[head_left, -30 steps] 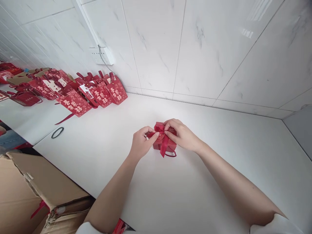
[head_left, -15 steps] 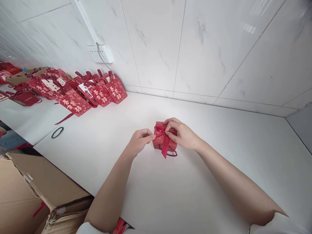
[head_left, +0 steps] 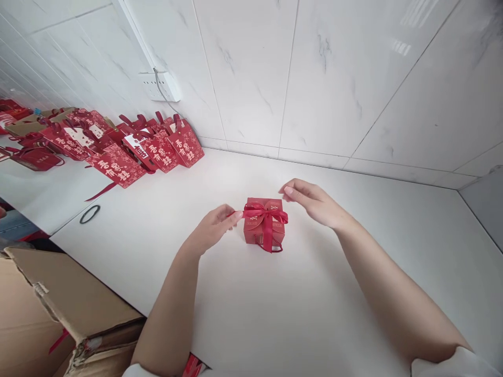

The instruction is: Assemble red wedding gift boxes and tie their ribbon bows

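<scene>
A small red gift box with gold print stands upright on the white table. Red satin ribbon is tied in a bow on its lid, one tail hanging down the front. A twisted red cord handle loops out low on that side. At the box's left, my left hand pinches a ribbon end between thumb and fingers, pulled out sideways. My right hand is in the air beyond the box's right back corner, apart from it, thumb close to the bent fingers and nothing visible in them.
Several red gift bags with ribbon handles crowd the table's far left, by the tiled wall. A black ring lies nearer. A socket strip is on the wall. An open cardboard box stands at the lower left.
My right hand has let go of the bow and moved up and right. The left still pinches the ribbon end, now drawn slightly left. The bow shows fully.
</scene>
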A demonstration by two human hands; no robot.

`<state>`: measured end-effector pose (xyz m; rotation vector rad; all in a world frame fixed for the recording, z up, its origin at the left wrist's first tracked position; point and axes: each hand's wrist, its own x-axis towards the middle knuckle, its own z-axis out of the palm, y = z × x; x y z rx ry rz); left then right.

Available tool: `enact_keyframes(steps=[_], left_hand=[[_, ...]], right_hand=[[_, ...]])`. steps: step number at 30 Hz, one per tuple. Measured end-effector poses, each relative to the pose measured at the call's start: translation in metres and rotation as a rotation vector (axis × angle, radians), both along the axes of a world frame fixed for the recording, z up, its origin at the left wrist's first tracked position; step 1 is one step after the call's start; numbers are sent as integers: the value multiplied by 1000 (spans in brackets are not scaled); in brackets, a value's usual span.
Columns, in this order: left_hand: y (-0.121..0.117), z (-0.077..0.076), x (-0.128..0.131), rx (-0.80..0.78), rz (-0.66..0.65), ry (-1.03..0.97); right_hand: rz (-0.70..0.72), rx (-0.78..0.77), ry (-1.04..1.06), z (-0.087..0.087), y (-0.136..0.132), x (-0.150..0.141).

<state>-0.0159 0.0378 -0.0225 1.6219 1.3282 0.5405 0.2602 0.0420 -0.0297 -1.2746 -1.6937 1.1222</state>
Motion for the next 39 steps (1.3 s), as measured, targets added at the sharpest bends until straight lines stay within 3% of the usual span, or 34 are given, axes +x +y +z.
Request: enact_keyframes(steps=[3, 5, 9, 15, 18, 23, 29, 39], left_hand=[[5, -16, 13, 138, 195, -102], [6, -23, 22, 113, 163, -225], [4, -26, 29, 44, 74, -393], [3, -23, 24, 16, 18, -410], [5, -23, 21, 19, 19, -401], [6, -20, 18, 35, 37, -381], [8, -23, 19, 23, 4, -365], [7, -21, 20, -5, 16, -424]], right_hand=[[88, -235, -102, 0, 2, 12], [207, -320, -131, -1, 1, 13], [354, -285, 6, 2, -2, 5], [418, -482, 32, 7, -5, 0], [488, -480, 52, 6, -3, 0], [443, -416, 130, 0, -1, 0], [422, -437, 78, 0, -2, -2], [302, -378, 227, -2, 0, -1]])
